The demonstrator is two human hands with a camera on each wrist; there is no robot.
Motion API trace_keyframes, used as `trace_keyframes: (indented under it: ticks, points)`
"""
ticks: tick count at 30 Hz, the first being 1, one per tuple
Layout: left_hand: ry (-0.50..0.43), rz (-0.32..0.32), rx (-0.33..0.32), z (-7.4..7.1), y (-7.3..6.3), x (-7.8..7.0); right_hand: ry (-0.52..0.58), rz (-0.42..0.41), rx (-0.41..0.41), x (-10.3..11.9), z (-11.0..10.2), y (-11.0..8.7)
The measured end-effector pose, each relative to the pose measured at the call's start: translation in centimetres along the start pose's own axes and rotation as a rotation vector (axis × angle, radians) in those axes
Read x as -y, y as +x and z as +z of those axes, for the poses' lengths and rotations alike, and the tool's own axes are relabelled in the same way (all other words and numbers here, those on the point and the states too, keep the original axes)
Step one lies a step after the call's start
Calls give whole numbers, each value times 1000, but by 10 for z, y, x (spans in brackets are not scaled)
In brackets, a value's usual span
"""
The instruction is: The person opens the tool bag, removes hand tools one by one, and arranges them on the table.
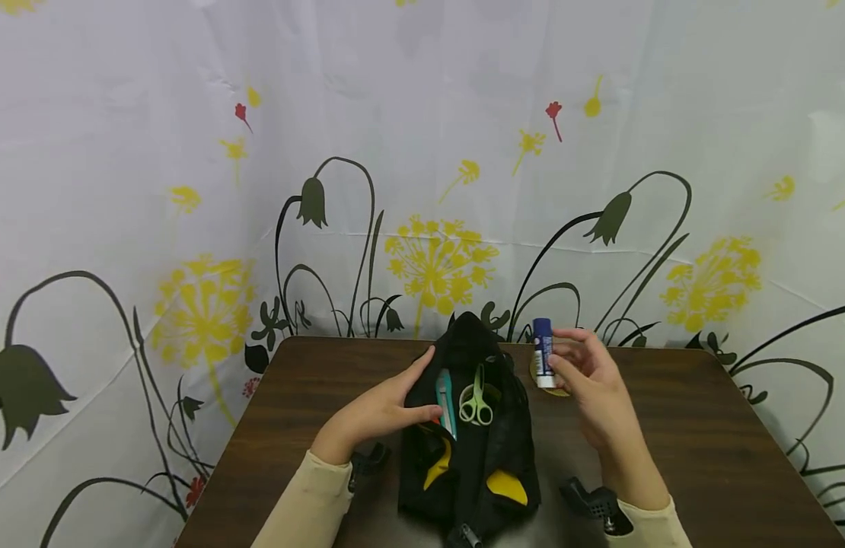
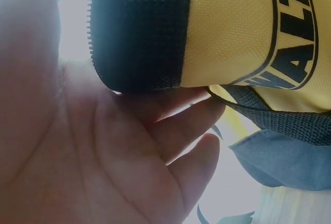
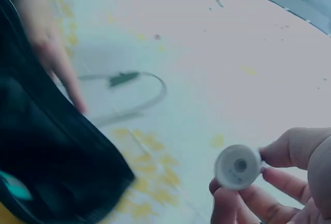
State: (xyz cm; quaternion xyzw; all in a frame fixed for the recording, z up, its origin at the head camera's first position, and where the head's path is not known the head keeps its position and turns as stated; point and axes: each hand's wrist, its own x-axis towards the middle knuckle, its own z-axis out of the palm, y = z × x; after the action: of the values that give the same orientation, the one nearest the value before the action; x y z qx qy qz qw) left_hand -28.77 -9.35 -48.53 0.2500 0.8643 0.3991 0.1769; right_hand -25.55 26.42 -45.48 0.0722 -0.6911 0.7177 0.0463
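A black and yellow zip tool bag (image 1: pixel 463 487) lies with its mouth spread on the table; the left wrist view shows its yellow side (image 2: pixel 227 32) with black lettering. My left hand (image 1: pixel 377 407) grips the bag's left edge, thumb over the inside. Within the bag are a teal utility knife (image 1: pixel 446 399) and small scissors (image 1: pixel 476 407) with pale green handles, which overlap a greenish ring (image 1: pixel 492 396). To the right of the bag, my right hand (image 1: pixel 594 384) pinches an upright glue stick (image 1: pixel 543 354), blue cap upward. Its round white base (image 3: pixel 232 175) faces the right wrist camera.
The dark wooden table (image 1: pixel 313 380) ends at a hanging cloth (image 1: pixel 429 114) printed with flowers. A round yellowish thing (image 1: pixel 559 393) lies behind the glue stick, partly hidden. Black straps with mounts (image 1: pixel 590 502) sit at both wrists.
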Motion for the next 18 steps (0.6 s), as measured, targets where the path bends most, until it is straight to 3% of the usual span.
trace_keyframes:
  ticks: [7,14,18]
  points:
    - [2,-10,-7,1,0,0,99,-46,-72,6,-48,-3]
    - [-7,-11,-8,2,2,1,290,22,-149,-4,-75,2]
    - [-6,-15,-6,2,3,0,259,55,-149,-14,-84,8]
